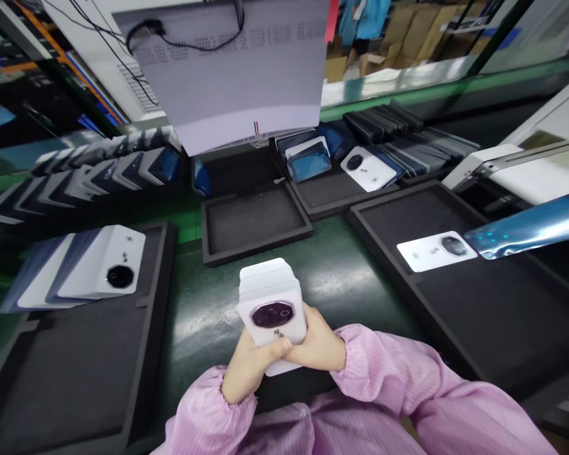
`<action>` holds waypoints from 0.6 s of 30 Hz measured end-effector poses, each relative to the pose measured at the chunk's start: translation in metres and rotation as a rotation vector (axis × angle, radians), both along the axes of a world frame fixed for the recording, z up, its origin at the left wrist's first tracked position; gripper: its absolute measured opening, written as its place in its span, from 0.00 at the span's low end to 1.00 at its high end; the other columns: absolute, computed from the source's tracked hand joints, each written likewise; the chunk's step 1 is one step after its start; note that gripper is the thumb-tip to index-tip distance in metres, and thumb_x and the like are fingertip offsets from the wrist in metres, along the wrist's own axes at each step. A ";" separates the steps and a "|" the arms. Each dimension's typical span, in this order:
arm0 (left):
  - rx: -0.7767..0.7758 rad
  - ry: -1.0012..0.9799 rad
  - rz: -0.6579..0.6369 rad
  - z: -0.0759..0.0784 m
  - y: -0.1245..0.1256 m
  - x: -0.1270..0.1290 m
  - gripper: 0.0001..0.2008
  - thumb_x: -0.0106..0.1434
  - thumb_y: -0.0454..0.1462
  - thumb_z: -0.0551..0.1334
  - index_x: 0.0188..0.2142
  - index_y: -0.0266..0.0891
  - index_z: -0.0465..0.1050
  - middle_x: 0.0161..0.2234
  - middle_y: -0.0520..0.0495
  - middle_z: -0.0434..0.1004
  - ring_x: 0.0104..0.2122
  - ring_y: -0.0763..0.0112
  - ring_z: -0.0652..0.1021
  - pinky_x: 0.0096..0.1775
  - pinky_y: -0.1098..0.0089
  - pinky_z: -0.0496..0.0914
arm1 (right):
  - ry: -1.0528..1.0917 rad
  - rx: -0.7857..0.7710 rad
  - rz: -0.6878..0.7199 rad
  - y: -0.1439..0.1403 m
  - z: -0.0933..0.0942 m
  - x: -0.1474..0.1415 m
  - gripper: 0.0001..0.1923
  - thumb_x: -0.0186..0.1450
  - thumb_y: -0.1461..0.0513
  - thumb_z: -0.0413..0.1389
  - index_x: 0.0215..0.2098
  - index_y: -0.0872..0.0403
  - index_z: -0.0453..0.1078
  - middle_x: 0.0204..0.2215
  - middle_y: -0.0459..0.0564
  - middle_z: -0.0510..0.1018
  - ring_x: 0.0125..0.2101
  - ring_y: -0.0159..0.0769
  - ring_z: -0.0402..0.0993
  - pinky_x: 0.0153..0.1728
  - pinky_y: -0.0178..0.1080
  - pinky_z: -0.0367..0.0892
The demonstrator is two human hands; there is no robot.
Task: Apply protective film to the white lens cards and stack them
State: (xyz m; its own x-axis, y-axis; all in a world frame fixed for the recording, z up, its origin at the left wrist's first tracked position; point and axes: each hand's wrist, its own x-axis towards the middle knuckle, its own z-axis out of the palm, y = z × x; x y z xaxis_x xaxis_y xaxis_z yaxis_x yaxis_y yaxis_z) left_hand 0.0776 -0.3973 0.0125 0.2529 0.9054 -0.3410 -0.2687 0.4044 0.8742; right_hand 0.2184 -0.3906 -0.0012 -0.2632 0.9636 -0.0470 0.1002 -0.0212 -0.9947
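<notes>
A stack of white phone back covers (268, 284) sits between my two hands, tilted up toward me over the dark green bench. The top cover has a dark, wide camera window in a shiny frame. My left hand (249, 366) is closed around the stack's lower left side, its thumb across the front. On the lower right side my right hand (320, 341) grips the same stack, the thumbs meeting over the top cover. Most fingers of both hands are hidden behind the stack.
At left, a black tray (154, 316) holds white covers with film-like sheets. At right, another black tray (497, 316) holds one white cover (431, 251) beside shiny blue film (531, 227). Slanted rows of panels and more trays stand behind, below a grey housing (246, 76).
</notes>
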 end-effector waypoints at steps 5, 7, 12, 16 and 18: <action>0.038 0.016 0.072 0.000 -0.001 0.001 0.24 0.49 0.43 0.71 0.44 0.34 0.76 0.42 0.38 0.80 0.46 0.51 0.78 0.51 0.56 0.70 | -0.095 0.031 0.036 0.006 0.009 0.005 0.26 0.49 0.59 0.66 0.44 0.54 0.67 0.38 0.51 0.80 0.38 0.43 0.78 0.38 0.42 0.73; 0.057 -0.017 0.066 -0.001 -0.002 0.001 0.22 0.49 0.43 0.71 0.41 0.34 0.77 0.40 0.39 0.81 0.44 0.52 0.79 0.49 0.56 0.71 | -0.159 0.070 0.152 0.013 0.018 0.015 0.28 0.47 0.57 0.68 0.45 0.54 0.68 0.36 0.49 0.80 0.36 0.41 0.78 0.35 0.40 0.73; -0.015 -0.141 0.010 0.000 -0.003 0.001 0.22 0.48 0.44 0.72 0.40 0.34 0.77 0.37 0.39 0.81 0.39 0.52 0.80 0.42 0.56 0.75 | -0.091 0.325 -0.064 0.029 0.064 0.048 0.16 0.56 0.54 0.65 0.37 0.53 0.70 0.30 0.47 0.76 0.28 0.32 0.73 0.26 0.33 0.68; -0.108 -0.208 -0.007 0.002 -0.003 0.001 0.22 0.48 0.43 0.72 0.41 0.34 0.76 0.38 0.38 0.81 0.40 0.51 0.81 0.43 0.54 0.75 | -0.169 0.600 -0.152 0.036 0.100 0.055 0.04 0.63 0.63 0.57 0.30 0.54 0.71 0.25 0.46 0.73 0.25 0.29 0.69 0.26 0.34 0.66; -0.105 -0.201 -0.006 0.002 -0.003 0.000 0.22 0.47 0.43 0.72 0.40 0.33 0.76 0.38 0.37 0.81 0.41 0.50 0.80 0.43 0.54 0.75 | -0.239 0.625 -0.036 0.039 0.110 0.050 0.02 0.62 0.65 0.58 0.31 0.54 0.72 0.27 0.47 0.74 0.25 0.28 0.68 0.23 0.32 0.64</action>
